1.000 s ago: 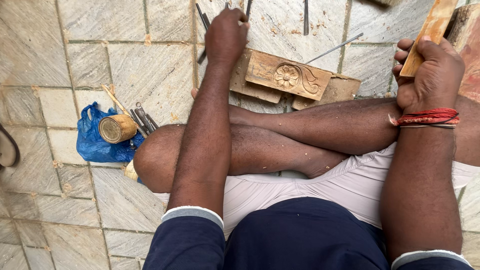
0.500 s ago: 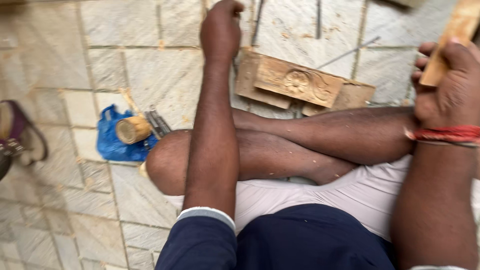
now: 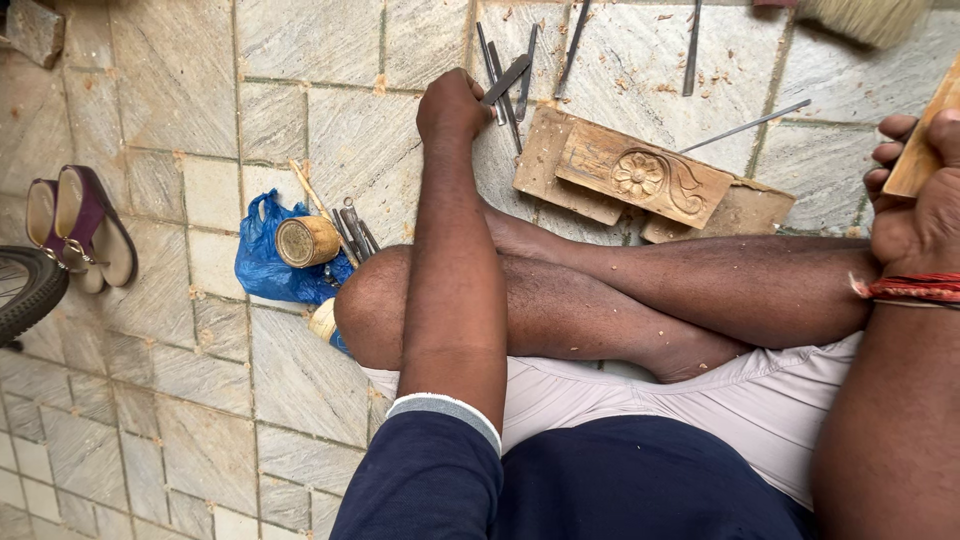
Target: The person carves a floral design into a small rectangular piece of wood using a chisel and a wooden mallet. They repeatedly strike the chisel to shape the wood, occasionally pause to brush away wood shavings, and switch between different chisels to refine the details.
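Observation:
I sit cross-legged on a stone-tiled floor. My left hand (image 3: 452,104) reaches forward and is closed around a flat metal chisel (image 3: 504,80) picked from a row of chisels (image 3: 528,62). Just right of it lies a wooden block carved with a flower (image 3: 645,177), resting on plain wooden boards (image 3: 540,160). At the right edge my right hand (image 3: 915,210) grips a light wooden piece (image 3: 925,145), held up above my knee. A red thread band circles that wrist.
A blue plastic bag (image 3: 268,262) with a round wooden mallet (image 3: 306,240) and more tools (image 3: 352,228) lies left of my knee. Sandals (image 3: 85,225) and a tyre (image 3: 25,290) are at the left edge. A brush (image 3: 865,18) lies top right.
The view shifted, bringing the sandals and tyre into sight. My left hand stayed at the chisels and now grips one. The right hand keeps holding the wooden piece.

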